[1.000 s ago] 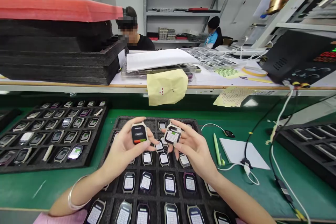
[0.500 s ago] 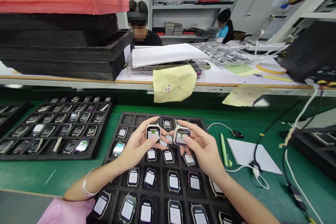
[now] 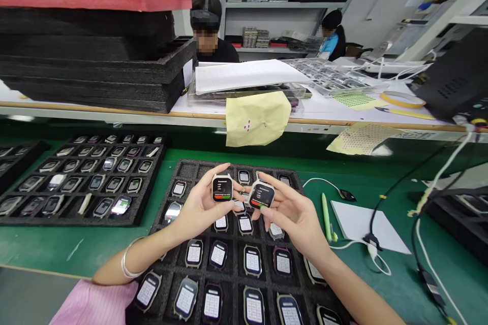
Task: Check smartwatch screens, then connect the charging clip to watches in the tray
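Note:
My left hand (image 3: pixel 204 205) grips a smartwatch body (image 3: pixel 222 188) with a light case and no strap, its thumb just below the screen. A similar smartwatch body (image 3: pixel 261 195), slightly tilted, is held in my right hand (image 3: pixel 293 210), with the thumb at its lower edge. Both screens are lit dark, with small white text and a red and green strip at the bottom. Beneath my hands lies a black foam tray (image 3: pixel 238 274) whose compartments hold several more watch bodies, many with a white grid on screen. My fingers hide part of the tray's upper rows.
At the left a second foam tray (image 3: pixel 150 198) holds more watches. A green pen (image 3: pixel 325 216), white paper (image 3: pixel 368 226) and cables (image 3: pixel 427 213) lie to the right. Above the bench runs a shelf (image 3: pixel 171 118) carrying stacked black foam trays (image 3: pixel 91 78). Two people sit beyond it.
Both held watches' screens have switched from a white grid to dark with text and a red-green strip. My thumbs have moved down off the screens to their lower edges.

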Demonstrator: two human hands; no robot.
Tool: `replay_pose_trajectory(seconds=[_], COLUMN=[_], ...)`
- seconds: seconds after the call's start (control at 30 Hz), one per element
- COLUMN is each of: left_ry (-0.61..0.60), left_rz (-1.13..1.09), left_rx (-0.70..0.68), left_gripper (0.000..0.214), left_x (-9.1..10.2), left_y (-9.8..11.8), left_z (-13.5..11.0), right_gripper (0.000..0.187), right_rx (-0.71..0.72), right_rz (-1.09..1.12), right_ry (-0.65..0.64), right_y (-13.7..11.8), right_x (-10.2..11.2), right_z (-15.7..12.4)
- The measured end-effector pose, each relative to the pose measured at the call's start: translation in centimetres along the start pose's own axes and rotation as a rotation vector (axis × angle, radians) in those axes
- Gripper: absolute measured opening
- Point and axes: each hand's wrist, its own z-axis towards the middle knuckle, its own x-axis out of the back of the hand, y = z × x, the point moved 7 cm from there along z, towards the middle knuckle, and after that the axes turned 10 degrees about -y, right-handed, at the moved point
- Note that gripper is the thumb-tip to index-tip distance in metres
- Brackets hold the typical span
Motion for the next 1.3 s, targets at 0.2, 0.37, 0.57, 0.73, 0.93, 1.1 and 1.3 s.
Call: replay_pose_trajectory(seconds=[0.2,0.37,0.57,0.73,0.93,1.1,1.3], left_ry=[0.029,0.015,0.091,0.049,0.006,0.053,0.062], left_rz=[0.030,0.047,0.114,0.096,0.025,0.029,0.056], left_rx=[0.022,-0.010,0.018,-0.022,-0.021,0.037,0.078], left_gripper=[0.056,0.051,0.037,0.045,0.064,0.060,0.083], left_x=[0.0,0.1,0.5,0.5,0.2,1.6,4.5], left_y=[0.5,0.8,0.8,0.9,0.4,-0.7,-2.0], left_z=[0.0,-0.2,-0.1,-0.2,-0.7,-1.4,-2.3], right_gripper=[0.037,0.036,0.044,0.058,0.056,0.064,0.063], right_rx=[-0.031,-0.068,-0.039,-0.077,-0.065,-0.076,-0.152], right_rz=[0.013,-0.055,0.006,0.016,-0.031,-0.114,-0.157], right_ry=[0.027,0.099,-0.043,-0.043,-0.049,-0.150,-0.215], right_y=[0.2,0.3,0.0,-0.3,0.1,0.7,5.2], right_x=[0.4,0.2,-0.4,-1.0,-0.8,-0.9,-0.5], right_z=[-0.3,-0.4,-0.4,-0.5,-0.4,0.0,4.8])
